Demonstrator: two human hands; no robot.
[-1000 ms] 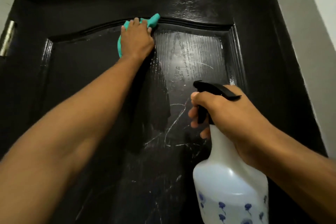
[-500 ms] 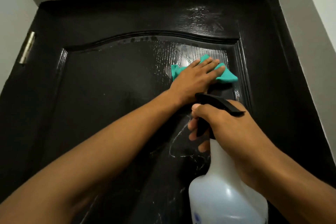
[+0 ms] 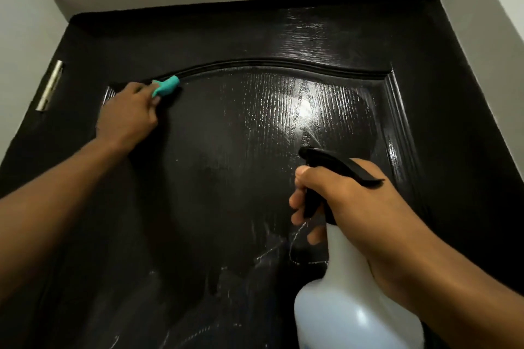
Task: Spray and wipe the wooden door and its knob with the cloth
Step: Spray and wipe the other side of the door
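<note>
A dark, glossy wooden door [image 3: 255, 136] fills the view, its arched raised panel wet and streaked on the right. My left hand [image 3: 127, 113] presses a teal cloth [image 3: 167, 86] against the panel's upper left, just under the curved moulding; most of the cloth is hidden under the hand. My right hand [image 3: 346, 207] grips the neck of a white spray bottle [image 3: 348, 292] with a black trigger head [image 3: 337, 164], held in front of the panel's lower right, nozzle toward the door. The knob is out of view.
A metal hinge [image 3: 51, 85] sits on the door's left edge. White walls [image 3: 482, 22] and a white lintel frame the door recess closely on both sides and above.
My left hand swept the cloth from the panel's top centre to its right side, then across to the upper left. The bottle stayed in my right hand. The camera tilted upward.
</note>
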